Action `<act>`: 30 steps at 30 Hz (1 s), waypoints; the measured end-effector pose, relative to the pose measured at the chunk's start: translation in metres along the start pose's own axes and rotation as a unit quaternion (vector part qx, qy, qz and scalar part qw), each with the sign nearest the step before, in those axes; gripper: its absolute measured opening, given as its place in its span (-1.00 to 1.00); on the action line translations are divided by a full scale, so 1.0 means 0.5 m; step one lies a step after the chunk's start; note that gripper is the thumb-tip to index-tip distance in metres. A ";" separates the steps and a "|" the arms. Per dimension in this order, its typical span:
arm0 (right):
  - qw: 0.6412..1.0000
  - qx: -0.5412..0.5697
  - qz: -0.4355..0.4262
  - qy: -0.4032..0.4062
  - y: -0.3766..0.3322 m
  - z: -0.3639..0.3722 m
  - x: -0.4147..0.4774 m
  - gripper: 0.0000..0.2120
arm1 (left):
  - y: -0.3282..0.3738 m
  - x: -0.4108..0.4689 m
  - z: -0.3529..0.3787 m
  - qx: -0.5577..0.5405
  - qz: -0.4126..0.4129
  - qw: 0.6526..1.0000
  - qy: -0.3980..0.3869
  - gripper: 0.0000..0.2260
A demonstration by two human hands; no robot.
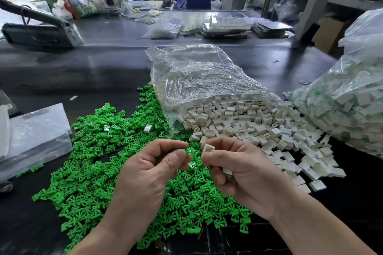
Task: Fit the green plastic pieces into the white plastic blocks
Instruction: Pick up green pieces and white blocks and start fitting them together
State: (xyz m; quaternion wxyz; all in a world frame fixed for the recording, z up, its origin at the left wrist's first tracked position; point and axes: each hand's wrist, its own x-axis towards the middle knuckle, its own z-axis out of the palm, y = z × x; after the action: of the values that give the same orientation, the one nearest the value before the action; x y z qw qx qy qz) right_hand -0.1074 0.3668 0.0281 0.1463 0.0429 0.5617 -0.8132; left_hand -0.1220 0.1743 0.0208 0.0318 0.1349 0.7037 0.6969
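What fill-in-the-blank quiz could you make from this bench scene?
The left hand pinches a ____ piece.
The right hand pinches a ____ block.
The loose blocks spill from a clear ____.
Missing words: green; white; bag.

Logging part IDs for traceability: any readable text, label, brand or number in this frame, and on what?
No text can be read.
Red and green printed packets at the far bench edge: print too blurred to read.
Clear plastic bag holding white plastic blocks: no label shows.
Green plastic pieces: no legible markings.
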 end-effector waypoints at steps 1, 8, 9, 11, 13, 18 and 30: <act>1.000 -0.010 0.000 0.003 0.001 0.002 -0.001 -0.90 | -0.002 0.000 -0.001 -0.006 -0.008 1.000 -0.002 -0.80; 0.998 -0.062 -0.006 -0.022 -0.001 0.016 -0.010 -0.88 | -0.008 0.002 -0.005 -0.040 -0.011 0.999 -0.009 -0.79; 0.998 -0.062 -0.005 -0.021 -0.001 0.017 -0.010 -0.87 | -0.010 0.003 -0.005 -0.049 -0.009 0.999 -0.004 -0.81; 0.998 -0.061 -0.005 -0.017 0.000 0.016 -0.009 -0.83 | -0.011 0.003 -0.006 -0.069 -0.002 0.998 0.003 -0.87; 0.997 -0.069 -0.013 -0.016 0.000 0.017 -0.009 -0.83 | -0.010 0.003 -0.006 -0.066 0.007 0.998 0.007 -0.91; 0.993 -0.114 -0.024 -0.013 0.002 0.014 -0.013 -0.86 | 0.001 -0.003 0.002 -0.033 0.020 0.999 0.006 -0.85; 0.988 -0.139 -0.019 -0.058 -0.002 0.014 -0.024 -0.80 | 0.013 -0.012 0.005 0.027 0.017 0.999 -0.011 -0.90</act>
State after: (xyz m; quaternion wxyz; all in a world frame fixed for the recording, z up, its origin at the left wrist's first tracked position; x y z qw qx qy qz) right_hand -0.0954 0.3631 0.0345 0.1677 -0.0362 0.6608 -0.7307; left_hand -0.1145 0.1750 0.0264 0.0239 0.1549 0.7192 0.6769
